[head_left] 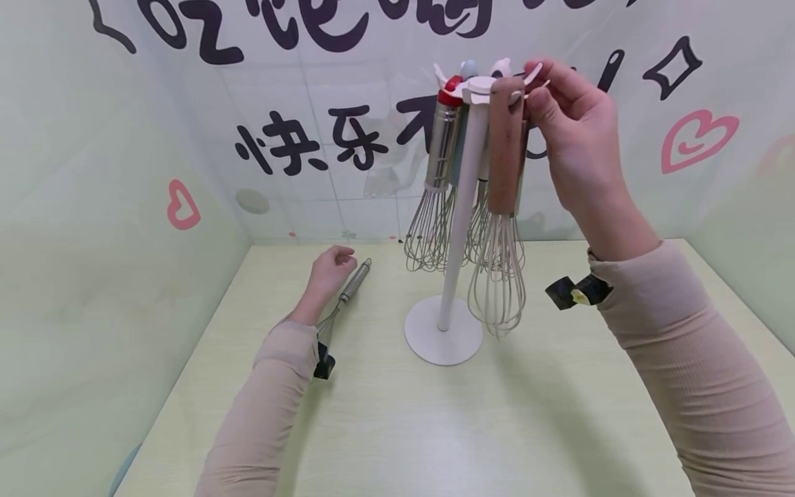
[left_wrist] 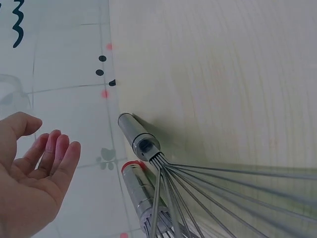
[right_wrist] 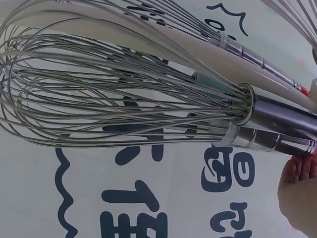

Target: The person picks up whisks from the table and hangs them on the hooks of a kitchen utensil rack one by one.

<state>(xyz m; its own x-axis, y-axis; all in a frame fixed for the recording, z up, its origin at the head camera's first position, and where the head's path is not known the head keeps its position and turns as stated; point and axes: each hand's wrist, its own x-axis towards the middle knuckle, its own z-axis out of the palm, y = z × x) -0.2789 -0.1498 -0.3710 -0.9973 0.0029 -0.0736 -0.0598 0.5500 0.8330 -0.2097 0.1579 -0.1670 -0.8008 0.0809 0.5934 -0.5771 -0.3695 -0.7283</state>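
Note:
A white stand (head_left: 460, 207) carries several whisks hung from hooks at its top. My right hand (head_left: 584, 124) is up at the right-hand hooks, thumb and fingers pinching the top of a metal-handled whisk (right_wrist: 262, 140) there; its red end is right at the fingertips in the right wrist view. In front hangs a whisk with a brown handle (head_left: 506, 145). On the left another metal whisk (head_left: 442, 148) hangs by its red end. My left hand (head_left: 331, 269), fingers loosely bent and holding nothing, hovers beside a metal whisk (head_left: 354, 283) lying on the table.
The stand's round base (head_left: 444, 345) rests on the pale wooden table (head_left: 404, 428). Behind the table rises a wall sheet (head_left: 348, 214) printed with black characters. A second metal handle with a red end (left_wrist: 141, 183) shows beside the lying whisk in the left wrist view.

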